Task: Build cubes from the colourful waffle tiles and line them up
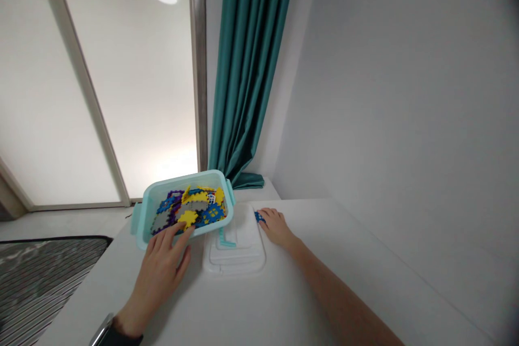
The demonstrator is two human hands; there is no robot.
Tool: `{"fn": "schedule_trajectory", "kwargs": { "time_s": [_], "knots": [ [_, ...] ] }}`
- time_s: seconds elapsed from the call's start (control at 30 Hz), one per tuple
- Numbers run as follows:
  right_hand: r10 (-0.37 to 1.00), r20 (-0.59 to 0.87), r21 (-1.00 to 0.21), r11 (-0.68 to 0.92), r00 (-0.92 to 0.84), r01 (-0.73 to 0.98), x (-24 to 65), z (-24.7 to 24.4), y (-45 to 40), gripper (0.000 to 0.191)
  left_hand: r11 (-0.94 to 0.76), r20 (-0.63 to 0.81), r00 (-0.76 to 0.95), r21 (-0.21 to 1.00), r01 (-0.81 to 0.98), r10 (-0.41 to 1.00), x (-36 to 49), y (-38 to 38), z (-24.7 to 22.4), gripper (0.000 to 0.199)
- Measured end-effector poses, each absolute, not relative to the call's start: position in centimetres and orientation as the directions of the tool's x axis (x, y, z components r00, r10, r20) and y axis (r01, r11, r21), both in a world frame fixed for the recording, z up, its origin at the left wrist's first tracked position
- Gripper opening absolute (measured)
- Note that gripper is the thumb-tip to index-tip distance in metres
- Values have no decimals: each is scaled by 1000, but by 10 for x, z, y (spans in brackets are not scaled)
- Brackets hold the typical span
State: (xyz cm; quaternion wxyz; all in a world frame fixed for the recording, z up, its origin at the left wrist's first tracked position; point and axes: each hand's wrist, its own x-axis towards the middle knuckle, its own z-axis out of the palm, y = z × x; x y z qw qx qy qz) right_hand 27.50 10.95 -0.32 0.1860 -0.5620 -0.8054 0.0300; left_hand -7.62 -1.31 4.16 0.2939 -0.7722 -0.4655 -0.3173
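A light teal plastic bin [145, 200] holds several toothed plastic building pieces in yellow, blue, purple and grey. My left hand [162, 265] reaches over its near rim with fingers spread. The fingertips are at a yellow piece [188, 219] on the near side of the pile; whether they touch it I cannot tell. Beside the bin, my right hand [276, 227] has its fingers closed on a small blue toothed piece [258, 217], at the right edge of a translucent white lid [239, 260]. Part of that piece is hidden under the fingers.
The lid lies flat on a white table [259, 308], partly behind the bin's right end. A green curtain [251, 65] hangs past the table's far edge, with a grey wall [397, 92] on the right. Frosted sliding doors [133, 92] and a dark striped mat [44, 281] are at left.
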Motion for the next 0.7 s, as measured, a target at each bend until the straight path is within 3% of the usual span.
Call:
{"fn": "schedule_trajectory", "kwargs": {
  "time_s": [0.23,0.5,0.7],
  "knots": [
    [924,275,-246,334,-265,910,280,-7,103,38,-393,740,334,-102,914,584,-75,-15,42,33],
    [921,363,-361,279,-142,890,290,-4,68,41,-426,729,301,-15,905,614,-75,-18,43,36],
    [848,526,-464,359,-74,810,261,43,60,44,-420,716,283,16,908,638,-75,-19,45,37]
  ]
}}
